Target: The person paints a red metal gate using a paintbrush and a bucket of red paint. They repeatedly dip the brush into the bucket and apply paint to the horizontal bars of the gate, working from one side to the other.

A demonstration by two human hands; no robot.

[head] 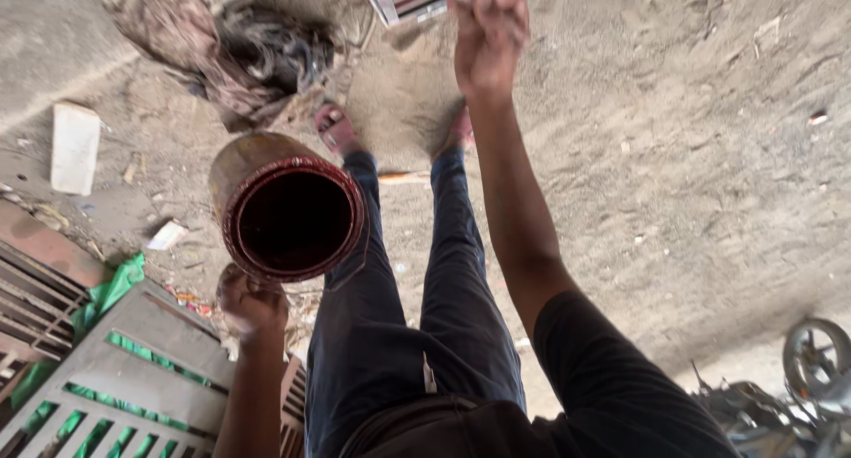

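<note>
Paint can (285, 205), dark red and open-mouthed, hangs at ten o'clock, left hand (252, 300) clenched beneath it. Rigid, probably slippery when wet; its rim looks the safest hold. Right hand (489, 34) fisted at twelve o'clock, contents unclear.

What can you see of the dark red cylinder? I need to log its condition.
The cylinder is a round, open-ended can, seemingly metal, with a glossy dark red rim and a dark, hollow inside. Its outer wall looks brownish and worn. It is tilted with its mouth toward the camera, held up from below by the left hand, above the sandy ground.
</note>
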